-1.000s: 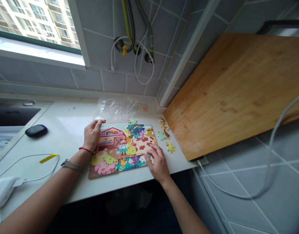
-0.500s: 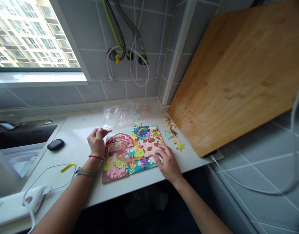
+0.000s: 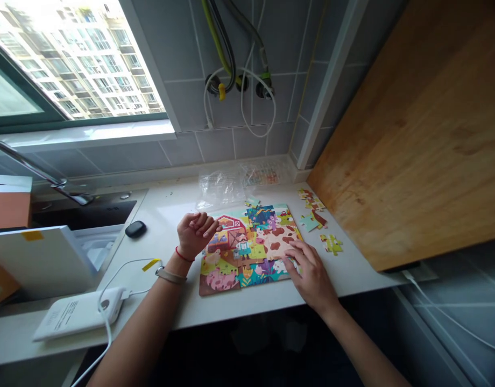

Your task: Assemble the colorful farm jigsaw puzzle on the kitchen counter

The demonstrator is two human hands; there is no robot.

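A colourful farm jigsaw puzzle (image 3: 223, 279) lies on the counter, showing a red barn, a farmer, a spotted cow and a pink pig. My left hand (image 3: 197, 232) is raised over its upper left edge, palm turned upward and fingers curled in; nothing shows in them. On the right edge, by the cow, rests my right hand (image 3: 310, 271) with fingers stretched out over the pieces. Loose puzzle pieces lie right of the puzzle: a yellow-green one (image 3: 331, 244), a light teal and brown group (image 3: 313, 220) and an orange group (image 3: 311, 200). Another loose piece (image 3: 253, 202) touches the top edge.
Clear plastic packaging (image 3: 221, 189) lies behind the puzzle. A wooden board (image 3: 425, 140) leans at the right. To the left are a black oval case (image 3: 135, 229), a white power bank (image 3: 80, 314) with a cable, and the sink (image 3: 106, 215) with boxes.
My view has turned left, so the scene sits further right. My left hand has rolled from a pinch beside the puzzle's edge to palm up. The right hand stays on the puzzle.
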